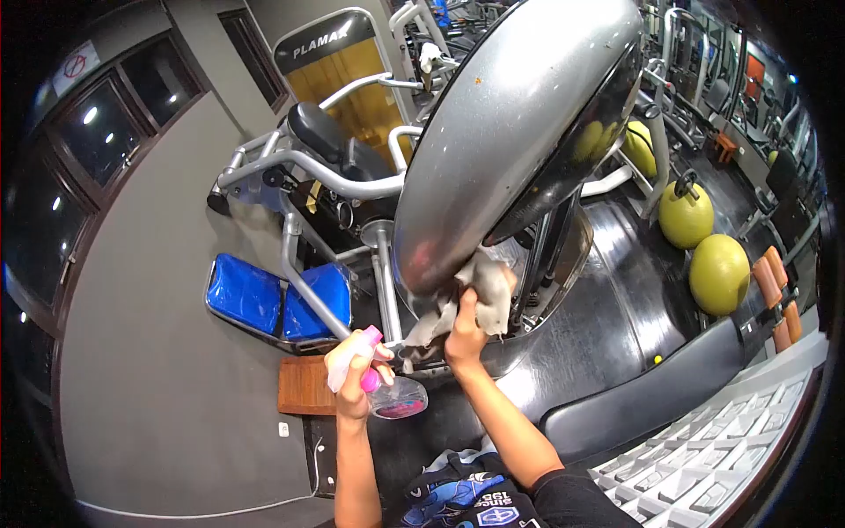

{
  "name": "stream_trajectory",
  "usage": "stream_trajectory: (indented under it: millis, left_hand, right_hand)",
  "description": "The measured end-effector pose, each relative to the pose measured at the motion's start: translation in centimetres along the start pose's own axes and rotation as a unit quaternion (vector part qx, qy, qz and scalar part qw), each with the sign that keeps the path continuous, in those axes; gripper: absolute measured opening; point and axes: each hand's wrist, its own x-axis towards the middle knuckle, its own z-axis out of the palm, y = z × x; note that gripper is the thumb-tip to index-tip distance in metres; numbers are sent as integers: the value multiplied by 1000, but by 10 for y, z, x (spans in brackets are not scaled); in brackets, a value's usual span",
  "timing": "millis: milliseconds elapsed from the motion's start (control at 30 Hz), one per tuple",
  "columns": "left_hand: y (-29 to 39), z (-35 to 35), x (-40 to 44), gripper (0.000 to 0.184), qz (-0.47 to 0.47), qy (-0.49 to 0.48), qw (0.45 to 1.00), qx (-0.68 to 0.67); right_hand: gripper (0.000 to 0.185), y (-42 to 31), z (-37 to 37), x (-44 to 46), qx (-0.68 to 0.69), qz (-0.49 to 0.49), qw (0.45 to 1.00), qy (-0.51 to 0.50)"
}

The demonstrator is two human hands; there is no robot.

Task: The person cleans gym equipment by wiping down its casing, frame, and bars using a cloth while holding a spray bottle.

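My left hand (354, 377) is wrapped round the neck of a clear spray bottle (400, 400) with a pink nozzle, its body pointing to the right. A grey-white cloth (489, 292) is bunched in my right hand (466, 333), close against the lower end of a large silver machine cover (510, 114). Whether the cloth touches the cover cannot be made out exactly. Part of the cloth hangs down to the left of my right hand.
Beyond the cover stands a machine with a black seat (326, 136) and silver bars. Blue pads (246, 295) and a wooden box (304, 385) are at left. Yellow balls (719, 275) and a long black bench (651, 387) are at right.
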Motion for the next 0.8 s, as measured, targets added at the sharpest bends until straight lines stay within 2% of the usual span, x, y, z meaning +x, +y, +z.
stream_trajectory:
  millis: [33,100,167,233,267,300,367,433,500,567,633,767,800]
  left_hand:
    - [0,1,1,33,3,0,1000,3]
    - [-2,5,3,33,12,4,1000,12]
    - [-4,9,3,33,20,5,1000,21]
    - [-7,14,2,32,22,24,999,21]
    - [-8,16,1,32,21,26,999,24]
    - [-9,17,-1,31,19,33,999,29]
    - [-10,19,-5,31,18,44,998,36]
    - [-12,19,-10,30,22,56,998,37]
    - [-13,19,-15,30,24,61,997,38]
    - [-15,19,-18,30,27,62,997,39]
    - [-19,18,-22,31,30,75,996,34]
    - [-22,13,-28,32,19,84,996,38]
    - [-21,14,-28,31,20,85,996,36]
  right_hand:
    - [41,8,0,-9,63,61,996,6]
    - [29,20,-4,-22,25,160,987,15]
    - [25,31,-12,-23,5,171,985,-22]
    - [27,19,-15,-11,-61,115,988,-88]
    - [30,9,-11,-8,66,188,979,-51]
    - [30,0,-9,-2,66,192,978,-52]
    - [33,-10,-6,8,-13,47,996,-70]
    - [37,16,-7,-2,18,44,997,-67]
    - [40,39,-13,-19,-35,-136,984,-113]
    - [51,74,-23,-49,-8,-26,989,-148]
    - [53,76,-33,-55,-82,-2,979,-187]
    - [50,57,-33,-35,-79,3,980,-184]
    - [48,44,-32,-22,-89,-63,977,-186]
